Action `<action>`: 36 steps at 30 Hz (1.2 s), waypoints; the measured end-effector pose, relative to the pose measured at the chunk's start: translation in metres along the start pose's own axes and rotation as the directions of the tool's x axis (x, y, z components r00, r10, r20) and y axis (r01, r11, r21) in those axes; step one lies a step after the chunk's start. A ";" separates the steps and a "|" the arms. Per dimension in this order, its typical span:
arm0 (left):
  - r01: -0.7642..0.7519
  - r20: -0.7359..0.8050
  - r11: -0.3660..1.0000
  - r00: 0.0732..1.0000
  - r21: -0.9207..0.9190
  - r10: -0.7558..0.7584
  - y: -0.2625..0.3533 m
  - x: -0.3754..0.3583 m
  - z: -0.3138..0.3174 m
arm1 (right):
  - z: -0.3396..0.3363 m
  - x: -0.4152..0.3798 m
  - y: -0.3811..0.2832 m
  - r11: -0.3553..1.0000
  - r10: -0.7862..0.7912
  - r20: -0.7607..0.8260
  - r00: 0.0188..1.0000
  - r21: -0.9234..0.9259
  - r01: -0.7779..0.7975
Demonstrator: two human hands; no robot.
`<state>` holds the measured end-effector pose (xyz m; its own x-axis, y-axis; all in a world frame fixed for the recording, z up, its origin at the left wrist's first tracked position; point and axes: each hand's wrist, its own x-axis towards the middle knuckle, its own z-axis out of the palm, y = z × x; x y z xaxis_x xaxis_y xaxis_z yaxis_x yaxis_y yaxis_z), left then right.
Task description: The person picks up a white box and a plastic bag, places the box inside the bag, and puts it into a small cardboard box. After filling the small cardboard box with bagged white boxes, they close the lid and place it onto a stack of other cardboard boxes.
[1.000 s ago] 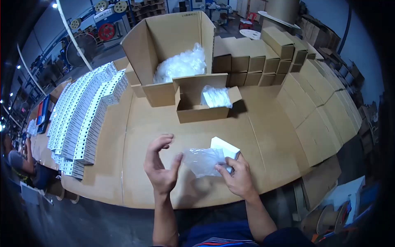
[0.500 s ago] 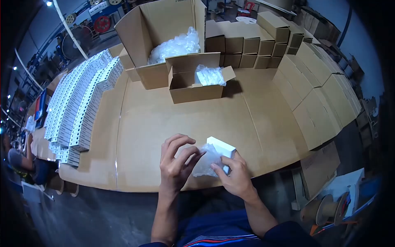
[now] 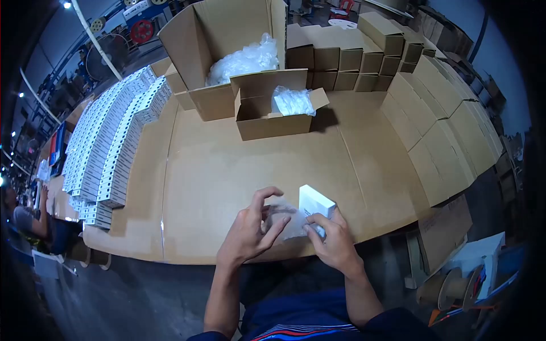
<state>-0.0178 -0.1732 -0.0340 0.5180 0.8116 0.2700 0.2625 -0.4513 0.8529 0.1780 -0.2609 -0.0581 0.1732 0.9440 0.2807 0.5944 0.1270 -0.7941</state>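
My right hand (image 3: pixel 334 241) grips a small white box (image 3: pixel 315 203), tilted above the front of the cardboard-covered table. A clear plastic bag (image 3: pixel 293 221) lies against the box, its edge by my right thumb. On the bag's left side is my left hand (image 3: pixel 250 232), thumb and index finger spread apart in a wide curve. The bag shows between and behind those fingers; whether the other fingertips touch it is hidden. Farther back stands an open carton (image 3: pixel 276 129) with bagged white items (image 3: pixel 293 101) at its right end.
Stacked white boxes with printed ends (image 3: pixel 111 153) line the left side. A large open carton (image 3: pixel 213 105) behind holds clear plastic bags (image 3: pixel 244 62). Closed brown cartons (image 3: pixel 441 145) are piled along the right and back. Another person (image 3: pixel 40 219) sits at far left.
My left hand has turned and its thumb and index finger have spread wider. My right hand has shifted slightly right with the white box, which is tilted more upright.
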 end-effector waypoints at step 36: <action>0.172 -0.162 0.881 0.950 -0.441 -0.267 -0.038 -0.025 0.049 | 0.026 -0.005 0.051 0.811 0.272 -0.052 0.961 0.549 -0.200</action>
<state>-0.0011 -0.1939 -0.0949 0.2906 0.9515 0.1012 -0.0381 -0.0942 0.9948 0.1869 -0.2516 -0.1146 0.3692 0.9258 0.0818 0.0162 0.0816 -0.9965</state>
